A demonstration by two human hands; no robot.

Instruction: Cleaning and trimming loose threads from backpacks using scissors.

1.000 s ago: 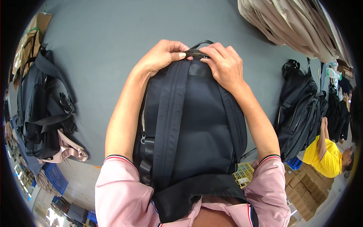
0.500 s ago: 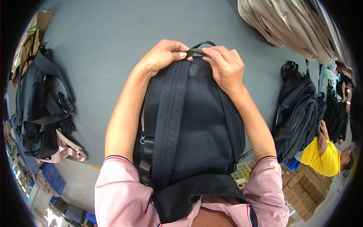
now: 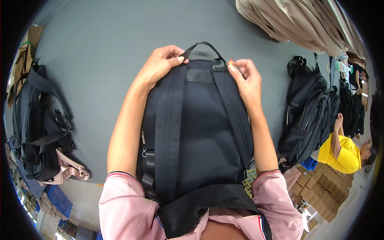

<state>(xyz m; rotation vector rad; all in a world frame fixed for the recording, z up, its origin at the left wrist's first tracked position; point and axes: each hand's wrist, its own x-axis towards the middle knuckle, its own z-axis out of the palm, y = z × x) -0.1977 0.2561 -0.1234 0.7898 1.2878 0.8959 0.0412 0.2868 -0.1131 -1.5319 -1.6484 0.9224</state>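
A dark navy backpack lies in front of me, its back panel and two shoulder straps facing up. Its black carry handle arches up from the top edge. My left hand is closed, thumb and fingers pinching the handle's left end. Beside the handle's right end is my right hand, bent fingers drawn toward the thumb near the bag's top right corner. A small reddish-orange spot shows at those fingertips; I cannot tell what they hold.
The backpack rests on a grey textured table. Dark bags lie at left, black backpacks at right. Beige fabric pieces are heaped at the far right. A person in yellow is beyond, near cardboard boxes.
My right hand has left the handle and moved right and slightly down. The handle, pulled flat between both hands before, now stands up in an arch. My left hand keeps its pinch.
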